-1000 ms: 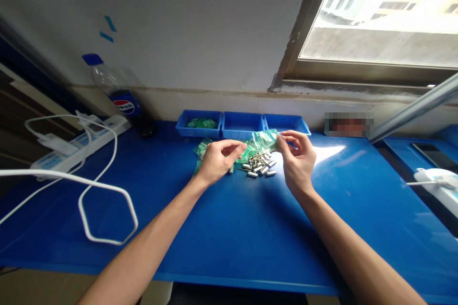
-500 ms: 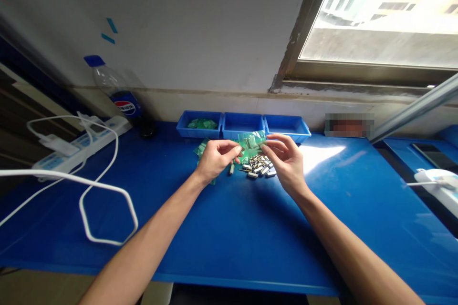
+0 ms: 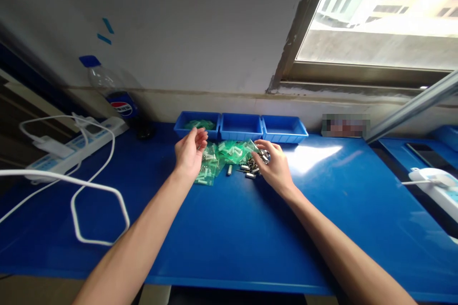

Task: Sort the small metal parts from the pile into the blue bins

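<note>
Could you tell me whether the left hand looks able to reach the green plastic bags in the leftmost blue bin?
Probably yes: the left hand is open near the bin, and nothing covers the bags.

bare blue tabletop [image 3: 222,238] before the green packets [image 3: 232,150]

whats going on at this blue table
A person's two bare hands are at a pile of small green plastic bags. The right hand is at the pile's right end, beside loose metal parts. The left hand is raised, fingers spread, near the left blue bin, which has green bags in it.
</note>
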Motion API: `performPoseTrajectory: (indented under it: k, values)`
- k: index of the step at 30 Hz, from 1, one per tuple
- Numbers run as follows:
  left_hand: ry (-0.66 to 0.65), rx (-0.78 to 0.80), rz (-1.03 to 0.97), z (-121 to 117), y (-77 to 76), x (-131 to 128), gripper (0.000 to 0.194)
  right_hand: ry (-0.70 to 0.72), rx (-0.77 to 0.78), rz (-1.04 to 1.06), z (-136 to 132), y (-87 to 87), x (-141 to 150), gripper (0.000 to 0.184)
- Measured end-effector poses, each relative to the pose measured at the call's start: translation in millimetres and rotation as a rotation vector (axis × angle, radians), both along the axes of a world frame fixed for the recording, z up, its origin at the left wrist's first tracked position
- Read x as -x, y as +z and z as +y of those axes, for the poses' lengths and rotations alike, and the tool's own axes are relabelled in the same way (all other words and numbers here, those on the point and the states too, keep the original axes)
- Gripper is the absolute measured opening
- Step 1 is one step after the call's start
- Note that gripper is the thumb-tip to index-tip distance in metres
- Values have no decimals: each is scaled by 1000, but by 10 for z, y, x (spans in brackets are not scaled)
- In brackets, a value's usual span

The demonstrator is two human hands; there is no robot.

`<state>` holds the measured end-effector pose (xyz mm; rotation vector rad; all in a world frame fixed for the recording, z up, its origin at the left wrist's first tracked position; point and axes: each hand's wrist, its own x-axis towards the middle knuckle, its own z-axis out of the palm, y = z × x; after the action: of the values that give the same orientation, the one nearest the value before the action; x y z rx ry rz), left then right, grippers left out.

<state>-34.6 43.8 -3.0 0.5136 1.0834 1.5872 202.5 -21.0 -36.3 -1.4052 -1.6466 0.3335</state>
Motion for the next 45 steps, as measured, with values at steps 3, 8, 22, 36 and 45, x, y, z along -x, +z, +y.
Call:
performPoseTrajectory:
  k: [3,8,22,36,45]
  values:
    - [-151,-24,116,-77,18,-61,30,-38,-14,52,15,13,25,15]
    - [-461,-187,351,-274,89,-251,38,-60,-21,307,-6,56,37,16]
    - [-709,-312,593,-412,55,-382,38,86,1,795,-27,225,24,18]
    - [-273,-274,478,-214,87,-190,23,91,-48,75,-74,171,20,22]
    - [-200,-36,379,-38,18,17,33,116,-63,-285,-37,-33,68,37]
